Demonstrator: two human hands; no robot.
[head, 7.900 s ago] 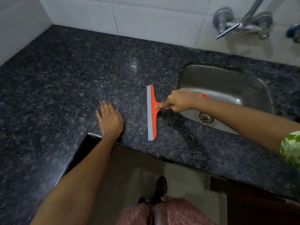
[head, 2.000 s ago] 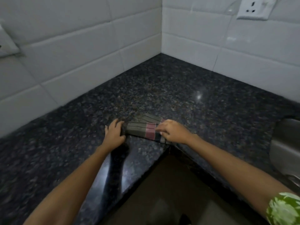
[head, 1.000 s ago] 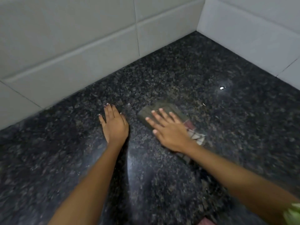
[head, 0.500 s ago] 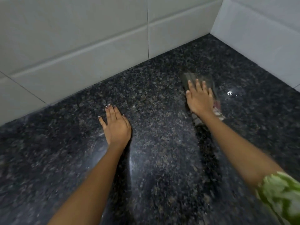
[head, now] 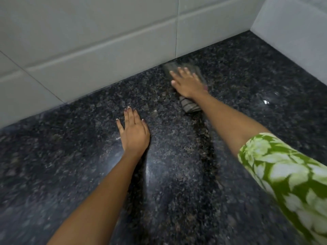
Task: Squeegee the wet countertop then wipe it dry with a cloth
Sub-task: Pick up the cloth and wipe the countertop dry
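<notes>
Pressing flat on a folded cloth, right hand with fingers spread and extended, not curled around the fabric. Cloth mostly hidden beneath the palm: only a blurred grey edge visible beyond the fingertips, close to the base of the tiled wall, and a striped end emerging behind the wrist. Colour and pattern of the covered middle part not discernible. Resting palm-down on the dark speckled tabletop, left hand with fingers open and together, touching nothing else, well apart from the cloth and nearer the viewer. Green-and-white patterned sleeve blurred and cut off at the right edge. Both forearms cut off at the lower edge. Small bright glint on the stone to the right of the right-hand fingers; wetness of the surface hard to judge. Second wall meeting the first at the far right corner, only partly in frame.
</notes>
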